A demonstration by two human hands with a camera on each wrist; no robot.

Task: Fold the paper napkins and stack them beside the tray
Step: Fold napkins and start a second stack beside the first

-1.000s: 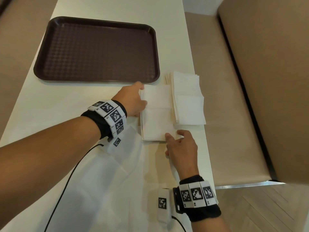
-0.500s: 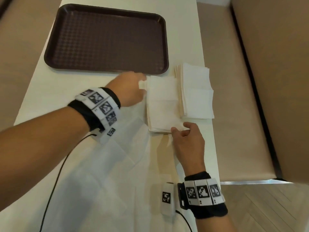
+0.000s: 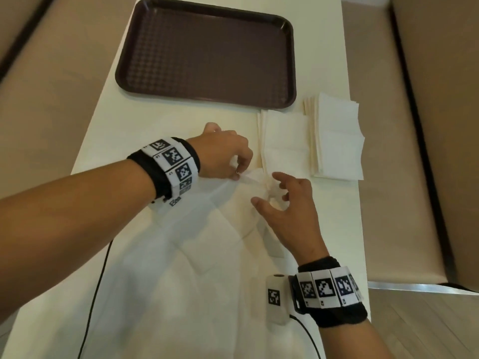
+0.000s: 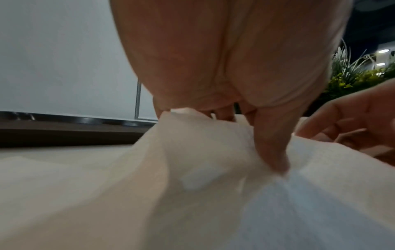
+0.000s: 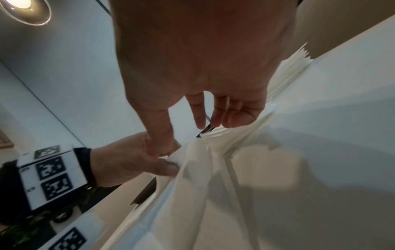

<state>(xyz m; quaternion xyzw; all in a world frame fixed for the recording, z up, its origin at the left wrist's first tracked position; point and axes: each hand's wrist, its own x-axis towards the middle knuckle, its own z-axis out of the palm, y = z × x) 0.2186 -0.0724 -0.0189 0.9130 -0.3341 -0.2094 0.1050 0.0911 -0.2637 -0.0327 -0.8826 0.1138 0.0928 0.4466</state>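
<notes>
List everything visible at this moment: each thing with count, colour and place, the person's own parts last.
Tray: one, dark brown, far end of the table.
Folded napkin stacks: two, white, side by side just right of the tray's near corner.
Unfolded napkins: number unclear, white, spread over the near table.
Table: one, cream.
Bench seats: tan, on both sides.
Wrist bands: two, black with marker tags.
Left hand: pinches a napkin corner.
Right hand: fingers spread loosely over the same corner.
</notes>
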